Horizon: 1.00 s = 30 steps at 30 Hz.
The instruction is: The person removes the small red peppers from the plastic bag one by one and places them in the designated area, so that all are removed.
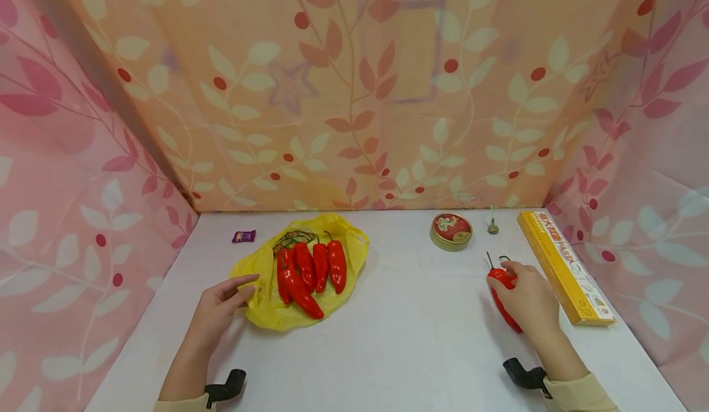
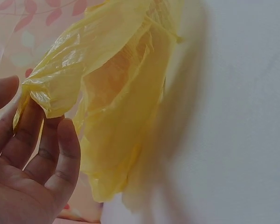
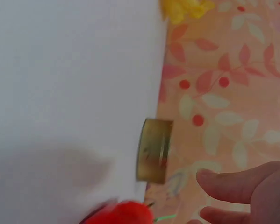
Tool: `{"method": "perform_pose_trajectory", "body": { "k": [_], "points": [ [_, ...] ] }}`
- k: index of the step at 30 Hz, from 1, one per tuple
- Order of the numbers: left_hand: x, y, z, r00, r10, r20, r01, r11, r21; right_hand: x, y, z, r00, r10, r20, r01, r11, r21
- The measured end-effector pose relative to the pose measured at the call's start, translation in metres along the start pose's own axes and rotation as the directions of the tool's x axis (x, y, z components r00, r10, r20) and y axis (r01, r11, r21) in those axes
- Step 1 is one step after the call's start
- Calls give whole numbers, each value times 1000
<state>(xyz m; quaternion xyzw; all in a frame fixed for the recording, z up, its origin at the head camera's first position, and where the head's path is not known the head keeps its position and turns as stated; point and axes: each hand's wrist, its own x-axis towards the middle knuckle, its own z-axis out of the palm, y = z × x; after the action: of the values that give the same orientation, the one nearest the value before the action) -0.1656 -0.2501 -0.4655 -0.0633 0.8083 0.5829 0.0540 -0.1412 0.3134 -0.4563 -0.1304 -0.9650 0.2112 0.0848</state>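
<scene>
A: Left hand (image 1: 218, 307)?
B: Fingers straight, touching the edge of the yellow bag (image 1: 277, 313). 4 red peppers (image 1: 310, 270) lie on it, left side of the bench (image 1: 399, 338).
A: Right hand (image 1: 526, 298)?
B: Covers a loose pepper (image 1: 501, 279) near the pasta box (image 1: 565, 267). Can't tell if fingers grip it. Round tin (image 1: 451, 231) sits behind.

Left grip (image 1: 221, 304) loosely open, right grip (image 1: 526, 298) curled downward, forearms apart.
</scene>
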Motion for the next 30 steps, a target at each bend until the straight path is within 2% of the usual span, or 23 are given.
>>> {"method": "perform_pose_trajectory", "body": {
  "k": [5,8,11,16,30],
  "points": [
    [1,-3,-1,1000,5,-5,-6,1000,-15,3,-25,-3,997,-69,30,64,987,146],
    [1,-5,0,1000,11,-9,-11,1000,-22,4,-42,-1,992,-122,40,108,961,253],
    [1,-6,0,1000,14,-13,-14,1000,-25,3,-59,3,988,-145,56,118,935,335],
    [1,-4,0,1000,5,-7,-5,1000,-28,0,-84,14,984,-157,82,112,911,396],
    [0,-2,1,1000,-7,-15,6,1000,-30,-12,-148,46,957,-278,85,204,851,484]
  ]
}}
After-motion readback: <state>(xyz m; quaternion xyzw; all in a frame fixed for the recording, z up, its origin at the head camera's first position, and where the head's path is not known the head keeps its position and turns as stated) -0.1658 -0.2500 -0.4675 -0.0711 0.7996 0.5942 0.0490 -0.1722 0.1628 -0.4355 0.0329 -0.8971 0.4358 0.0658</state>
